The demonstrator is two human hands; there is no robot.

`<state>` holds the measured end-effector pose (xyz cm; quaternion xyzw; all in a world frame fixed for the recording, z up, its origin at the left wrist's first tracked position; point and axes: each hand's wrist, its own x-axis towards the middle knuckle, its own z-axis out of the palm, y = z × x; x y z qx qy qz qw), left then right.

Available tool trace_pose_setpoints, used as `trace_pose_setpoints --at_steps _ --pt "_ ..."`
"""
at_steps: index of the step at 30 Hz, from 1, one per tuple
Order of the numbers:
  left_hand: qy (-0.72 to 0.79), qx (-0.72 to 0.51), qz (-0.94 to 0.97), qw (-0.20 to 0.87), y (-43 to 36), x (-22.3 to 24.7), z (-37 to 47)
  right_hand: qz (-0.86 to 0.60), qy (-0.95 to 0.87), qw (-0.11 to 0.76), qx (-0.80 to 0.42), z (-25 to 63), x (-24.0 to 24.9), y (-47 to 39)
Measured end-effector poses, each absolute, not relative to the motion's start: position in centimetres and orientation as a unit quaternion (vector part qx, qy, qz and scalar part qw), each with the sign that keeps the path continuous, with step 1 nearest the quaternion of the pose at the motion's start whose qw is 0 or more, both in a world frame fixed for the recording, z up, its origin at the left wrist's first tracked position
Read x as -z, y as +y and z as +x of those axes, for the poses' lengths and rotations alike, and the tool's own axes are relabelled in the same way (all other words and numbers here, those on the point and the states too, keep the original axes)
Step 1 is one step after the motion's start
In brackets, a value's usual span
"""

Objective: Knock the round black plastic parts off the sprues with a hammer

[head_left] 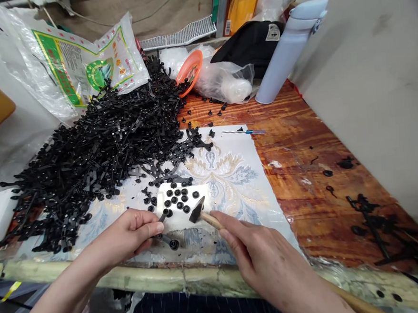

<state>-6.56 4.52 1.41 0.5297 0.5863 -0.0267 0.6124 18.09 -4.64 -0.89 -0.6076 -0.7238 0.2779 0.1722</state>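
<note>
My left hand (135,231) pinches black plastic lever parts (170,242) with round ends, at the near edge of a white block (177,220). One lever end is beside the small black round caps (180,205) spread over the block. My right hand (251,249) grips the wooden handle of a small hammer (197,210). Its dark head is tilted over the right part of the block, close to the caps. Part of the handle is hidden under my right hand.
A large heap of black plastic levers (114,139) covers the left and back of the patterned sheet (228,174). A blue-handled screwdriver (253,132), a lavender bottle (280,56), an orange bowl (191,73) and a printed plastic bag (91,64) are behind. Black sprue scraps (367,217) lie right.
</note>
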Motion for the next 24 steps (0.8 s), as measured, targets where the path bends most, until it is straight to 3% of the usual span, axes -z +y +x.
trace_pose_setpoints --at_steps 8,18,24 --pt "0.583 0.037 0.544 0.602 4.6 -1.8 -6.2 -0.6 -0.747 0.164 -0.237 18.1 -0.4 -4.4" --pt "0.571 0.016 0.604 0.555 4.6 -1.0 -6.5 -0.509 -0.769 0.31 -0.23 16.2 -2.2 -2.3" --pt "0.554 0.031 0.607 0.568 5.0 -1.3 -6.6 -0.529 -0.779 0.204 -0.268 15.9 -1.1 -1.6"
